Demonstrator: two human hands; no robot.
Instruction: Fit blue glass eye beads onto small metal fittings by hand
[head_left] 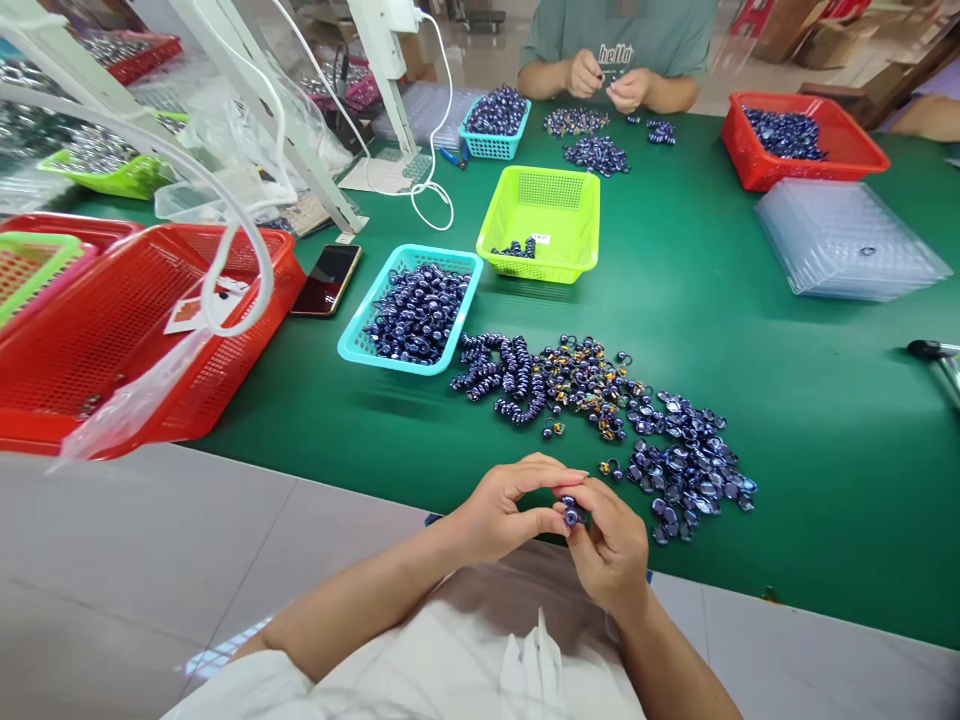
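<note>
Close to the table's front edge, my left hand [501, 512] and my right hand [613, 548] meet with fingers pinched around small shiny dark-blue metal pieces [571, 516]. They look like ring parts; fingertips cover some of them. Just beyond my hands lies a pile of ring-like pieces with orange bits [585, 378]. Right of it spreads a heap of flat, glossy blue caps [694, 465]. To the left, blue rings are nested in curved rows [517, 370]. A light-blue basket [346, 345] full of similar blue pieces stands behind them at the left.
A lime-green basket [577, 262] holds a few blue rows. Red baskets [247, 375], a phone [328, 280] and a lamp stand with white cables [390, 60] are left. Clear plastic trays [847, 240] and a red basin [855, 160] stand right. Opposite, a person's hands [630, 90] handle small pieces.
</note>
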